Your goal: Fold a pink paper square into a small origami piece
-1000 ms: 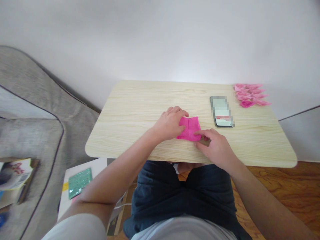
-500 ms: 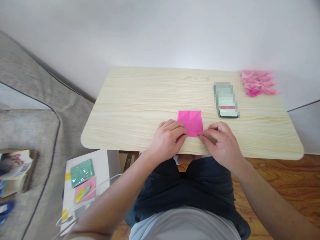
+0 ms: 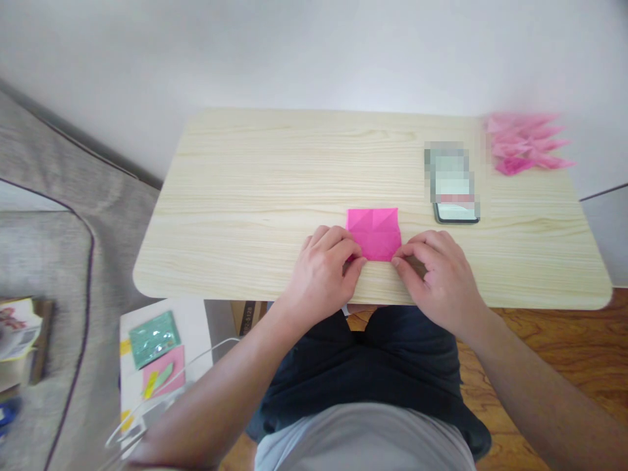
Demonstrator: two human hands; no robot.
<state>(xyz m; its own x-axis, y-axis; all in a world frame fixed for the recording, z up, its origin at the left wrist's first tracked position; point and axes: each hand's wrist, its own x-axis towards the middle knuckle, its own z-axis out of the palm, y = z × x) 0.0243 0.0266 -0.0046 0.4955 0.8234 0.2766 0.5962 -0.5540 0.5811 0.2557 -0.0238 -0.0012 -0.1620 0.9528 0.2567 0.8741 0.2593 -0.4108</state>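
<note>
A bright pink sheet of origami paper (image 3: pixel 375 234), with crease lines across it, lies on the wooden table near its front edge. My left hand (image 3: pixel 326 265) pinches the lower left corner of the sheet, fingers bent over its left side. At the lower right corner, the thumb and forefinger of my right hand (image 3: pixel 436 271) close on the paper. The fingertips partly hide both near corners.
A phone (image 3: pixel 457 210) with a blurred screen lies right of the paper. Several folded pink paper pieces (image 3: pixel 527 145) sit at the table's (image 3: pixel 275 176) far right corner. Lower left, a white surface holds a green packet (image 3: pixel 154 339), pink paper (image 3: pixel 164 371) and a white cable.
The view has shifted slightly. Both hands stay at the near corners of the pink paper, which keeps about the same shape and place.
</note>
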